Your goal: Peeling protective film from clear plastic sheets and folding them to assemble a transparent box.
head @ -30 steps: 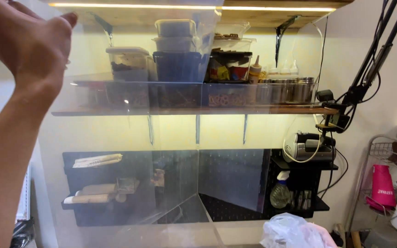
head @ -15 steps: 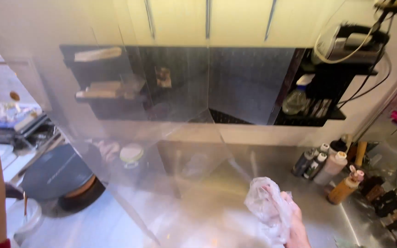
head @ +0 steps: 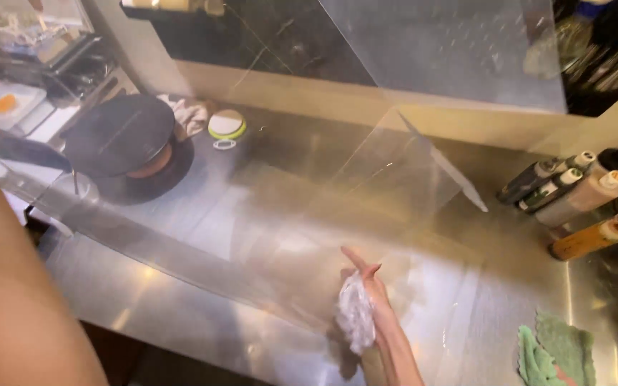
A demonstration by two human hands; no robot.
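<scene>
Both arms are bare — no sleeve, glove, watch or ring shows on either. The left forearm [head: 16, 300] fills the near corner, broad and blurred; the right hand [head: 370, 289] is slim, its forearm narrow — nails short and unpainted.

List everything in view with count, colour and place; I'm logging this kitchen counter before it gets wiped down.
Clear acrylic splash panel: one, transparent, standing across the counter.
Stainless steel counter: one, silver, fills the middle.
Round black lidded cooker: one, black, left rear.
Small round white-and-green container: one, beside the cooker.
Squeeze bottles: about five, dark, tan and amber, lying at the right edge.
Green cloth: one, bottom right corner.
Crumpled white wipe: one, white, in the right hand.
Right hand: holds the wipe low against the panel.
Left forearm: bottom left; its hand is out of view.
</scene>
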